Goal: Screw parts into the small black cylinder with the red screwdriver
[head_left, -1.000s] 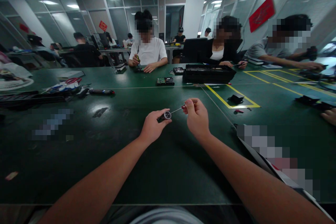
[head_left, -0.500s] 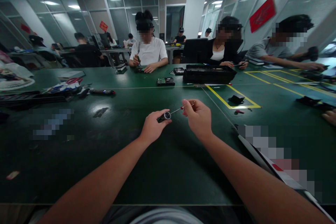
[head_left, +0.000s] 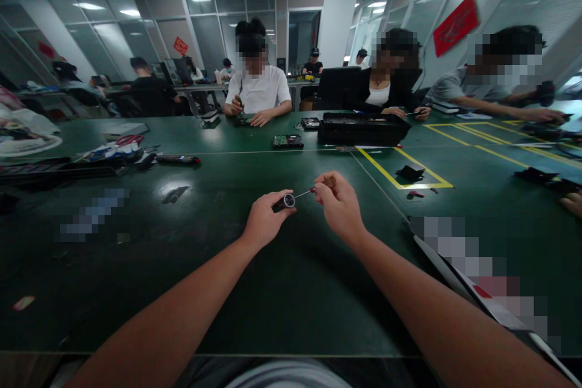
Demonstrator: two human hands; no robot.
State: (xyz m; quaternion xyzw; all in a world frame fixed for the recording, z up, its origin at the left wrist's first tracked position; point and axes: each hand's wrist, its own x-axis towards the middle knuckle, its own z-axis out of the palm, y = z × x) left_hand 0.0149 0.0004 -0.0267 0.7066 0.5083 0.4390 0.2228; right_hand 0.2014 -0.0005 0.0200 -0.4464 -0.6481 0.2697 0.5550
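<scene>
Over the green table [head_left: 291,291], my left hand [head_left: 266,221] is closed around a small dark cylindrical part [head_left: 288,200] with a pale ring at its round end. That end faces right, toward my other hand. My right hand [head_left: 339,203] grips a thin screwdriver [head_left: 305,193] by its red handle, fingers pinched together. The metal shaft points left, and its tip meets the round end of the cylinder; how deep it reaches I cannot tell.
A long black casing [head_left: 364,130] and a green circuit board unit [head_left: 288,141] lie ahead. Tools and scissors [head_left: 130,140] are heaped at left, near a dark pen-like tool [head_left: 177,159]. A black bracket [head_left: 410,173] sits inside yellow tape. Co-workers [head_left: 258,94] sit opposite.
My right hand has shifted slightly left, toward the cylinder, and its fingers have turned on the screwdriver handle. The left hand keeps its hold nearly unmoved.
</scene>
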